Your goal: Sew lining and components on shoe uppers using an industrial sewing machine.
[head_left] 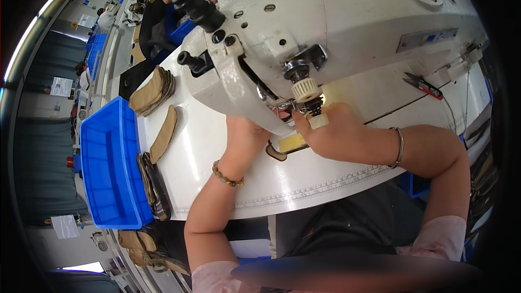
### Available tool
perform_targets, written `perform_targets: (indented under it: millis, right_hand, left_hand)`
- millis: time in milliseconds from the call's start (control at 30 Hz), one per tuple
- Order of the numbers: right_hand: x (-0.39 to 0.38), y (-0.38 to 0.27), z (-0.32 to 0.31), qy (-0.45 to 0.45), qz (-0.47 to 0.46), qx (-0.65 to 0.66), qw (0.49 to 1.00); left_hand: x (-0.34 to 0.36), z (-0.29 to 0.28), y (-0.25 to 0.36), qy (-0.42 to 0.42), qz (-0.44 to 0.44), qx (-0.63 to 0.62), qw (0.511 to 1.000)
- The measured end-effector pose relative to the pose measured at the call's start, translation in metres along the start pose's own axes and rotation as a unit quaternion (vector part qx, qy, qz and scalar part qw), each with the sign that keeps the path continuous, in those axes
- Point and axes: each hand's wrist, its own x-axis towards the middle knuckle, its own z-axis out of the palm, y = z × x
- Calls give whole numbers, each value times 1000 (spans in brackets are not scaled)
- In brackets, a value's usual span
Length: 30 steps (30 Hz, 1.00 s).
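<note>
A white industrial sewing machine (325, 27) fills the upper middle of the head view. Under its needle area lies a small tan leather piece (290, 142) on the white table (206, 146). My left hand (244, 138) rests flat beside the piece, partly hidden behind the machine head, a bead bracelet on its wrist. My right hand (336, 133) presses on the piece from the right, just below the presser foot (312, 109), with a metal bangle on the wrist. The needle point itself is hidden.
A blue plastic bin (111, 163) stands at the table's left edge. Stacks of tan cut pieces (154, 91) lie at the far left of the table, a single one (164, 133) nearer, more stacks (152, 184) at the front left. Red-handled snips (423, 85) lie right.
</note>
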Motion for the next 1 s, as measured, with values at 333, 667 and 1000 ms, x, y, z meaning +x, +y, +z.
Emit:
perform_targets:
  millis: [333, 667, 1000]
  right_hand:
    - [0, 3, 1, -85, -46, -9, 995]
    - [0, 3, -1, -60, -52, 0, 997]
    - [-2, 3, 3, -53, -47, 12, 997]
  left_hand:
    - [2, 2, 1, 30, 74, 65, 995]
    - [6, 1, 7, 18, 3, 73, 997]
    - [3, 5, 6, 12, -18, 104, 994]
